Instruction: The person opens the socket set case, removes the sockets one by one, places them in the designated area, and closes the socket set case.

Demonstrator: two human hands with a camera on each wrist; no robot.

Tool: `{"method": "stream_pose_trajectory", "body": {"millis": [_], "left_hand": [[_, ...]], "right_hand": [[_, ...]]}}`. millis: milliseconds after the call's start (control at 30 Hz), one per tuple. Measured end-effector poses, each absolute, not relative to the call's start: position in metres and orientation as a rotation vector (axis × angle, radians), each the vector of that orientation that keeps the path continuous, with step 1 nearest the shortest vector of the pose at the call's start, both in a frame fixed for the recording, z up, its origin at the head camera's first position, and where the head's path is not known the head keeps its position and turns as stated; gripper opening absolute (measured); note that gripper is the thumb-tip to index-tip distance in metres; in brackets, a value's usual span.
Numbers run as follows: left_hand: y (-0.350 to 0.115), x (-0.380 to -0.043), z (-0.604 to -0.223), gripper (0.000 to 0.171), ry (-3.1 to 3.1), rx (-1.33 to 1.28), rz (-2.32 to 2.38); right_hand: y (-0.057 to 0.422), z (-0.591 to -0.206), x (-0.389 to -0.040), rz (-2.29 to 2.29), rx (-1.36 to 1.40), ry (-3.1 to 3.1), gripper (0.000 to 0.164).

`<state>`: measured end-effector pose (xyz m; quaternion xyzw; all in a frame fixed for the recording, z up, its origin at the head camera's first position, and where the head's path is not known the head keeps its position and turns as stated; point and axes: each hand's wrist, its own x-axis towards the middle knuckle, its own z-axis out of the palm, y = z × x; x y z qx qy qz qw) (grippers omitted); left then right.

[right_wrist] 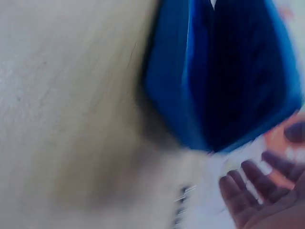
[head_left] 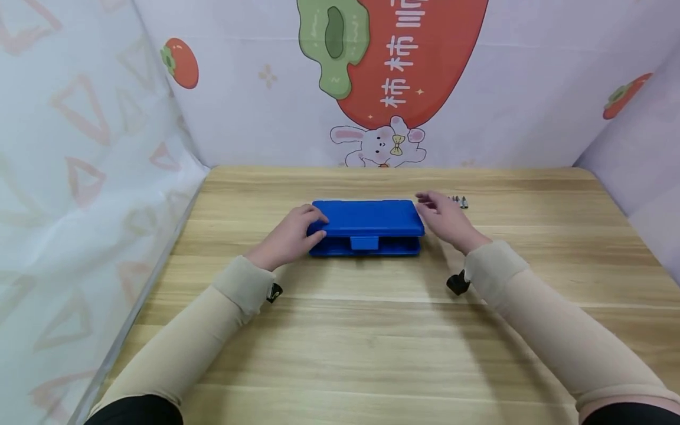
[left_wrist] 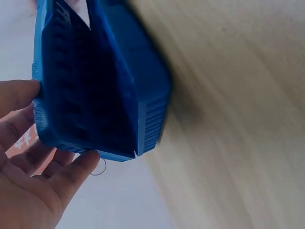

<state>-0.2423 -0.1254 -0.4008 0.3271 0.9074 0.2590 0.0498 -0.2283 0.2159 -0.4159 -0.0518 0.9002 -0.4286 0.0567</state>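
A blue plastic case (head_left: 366, 218) lies on the table with its lid partly raised and its latch (head_left: 364, 242) at the front. My left hand (head_left: 291, 235) holds the left end of the lid, thumb at the side edge and fingers over the top. In the left wrist view, the case's dark interior (left_wrist: 90, 90) shows rows of moulded slots. My right hand (head_left: 445, 217) is just off the case's right end, and the right wrist view shows its fingers (right_wrist: 262, 179) apart from the lid. That view is blurred.
Several small metal pieces (head_left: 460, 202), perhaps bits, stand on the wooden table (head_left: 372, 336) behind my right hand. A printed white cloth (head_left: 239, 106) hangs behind the table's far edge, with more cloth along the left side.
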Motion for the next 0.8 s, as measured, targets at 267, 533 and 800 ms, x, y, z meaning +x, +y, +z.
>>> {"method": "stream_pose_trajectory", "body": {"millis": [267,533,800], "left_hand": [[-0.11,-0.242,-0.412,0.04,2.748,1.032,0.494],[-0.078,-0.245,-0.423,0.084,2.72,0.968,0.286],[-0.054,-0.244,-0.425,0.103,2.699,0.943,0.074]], "right_hand": [[0.174,-0.409,-0.222,-0.442,-0.685,2.839,0.073],[0.154,-0.411,-0.22,-0.106,-0.731,2.836,0.085],[0.138,-0.411,-0.218,0.052,-0.734,2.864,0.089]]}}
